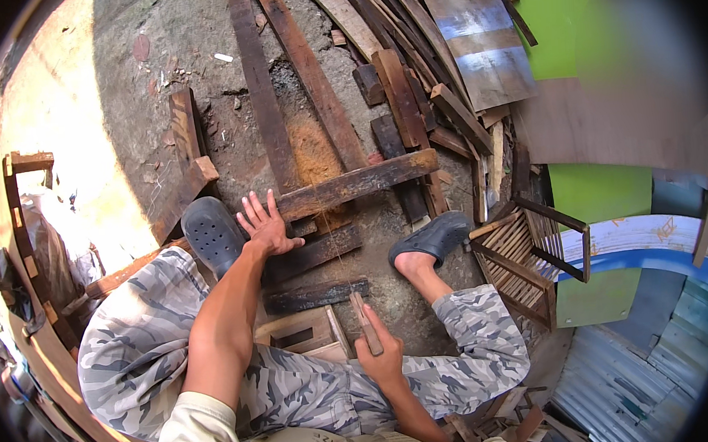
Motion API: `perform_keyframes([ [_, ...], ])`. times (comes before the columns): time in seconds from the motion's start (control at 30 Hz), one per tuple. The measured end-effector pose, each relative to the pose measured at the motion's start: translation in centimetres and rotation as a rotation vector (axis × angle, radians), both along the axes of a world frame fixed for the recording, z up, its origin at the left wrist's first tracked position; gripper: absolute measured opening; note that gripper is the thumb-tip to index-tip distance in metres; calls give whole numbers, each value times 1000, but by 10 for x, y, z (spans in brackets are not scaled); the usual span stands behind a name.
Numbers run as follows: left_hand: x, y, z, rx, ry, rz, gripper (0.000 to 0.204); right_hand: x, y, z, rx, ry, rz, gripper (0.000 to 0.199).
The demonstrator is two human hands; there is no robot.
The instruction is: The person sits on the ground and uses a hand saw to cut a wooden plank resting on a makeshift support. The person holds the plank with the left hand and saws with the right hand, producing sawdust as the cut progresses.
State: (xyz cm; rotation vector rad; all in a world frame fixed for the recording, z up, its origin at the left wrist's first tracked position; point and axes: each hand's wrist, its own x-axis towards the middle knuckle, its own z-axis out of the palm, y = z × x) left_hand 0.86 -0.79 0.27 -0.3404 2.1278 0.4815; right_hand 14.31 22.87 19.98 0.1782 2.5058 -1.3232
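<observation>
My left hand (267,229) lies with its fingers spread at the left end of a dark wooden beam (363,181), which sits across two long planks (302,64). In my right hand (387,357) is the wooden handle of a handsaw (366,325), closed in my fingers. The saw's thin blade, seen nearly edge-on, runs up toward the beam; whether its teeth touch the wood is hard to make out. Orange-brown sawdust (313,151) is heaped between the planks beyond the beam. Shorter dark wood pieces (318,296) lie on the near side.
My dark clogs (212,232) flank the work. Stacked timber (411,94) fills the far right, beside a small slatted wooden frame (529,262). Corrugated sheets (619,379) lie lower right. A wood block (186,130) stands at left, and a light wooden box frame (304,335) sits near my legs.
</observation>
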Motion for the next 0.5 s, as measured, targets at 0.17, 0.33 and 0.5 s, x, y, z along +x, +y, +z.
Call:
perform_keyframes([
  [0.17, 4, -4, -1, 0, 16, -2, 153, -25, -17, -51, -19, -60, -10, 60],
  [0.33, -11, 5, 5, 5, -4, -16, 149, -109, -40, -134, -121, 58, -21, 62],
  [0.5, -6, -1, 9, -27, -14, -2, 148, -66, -39, -86, -66, 122, -12, 62],
])
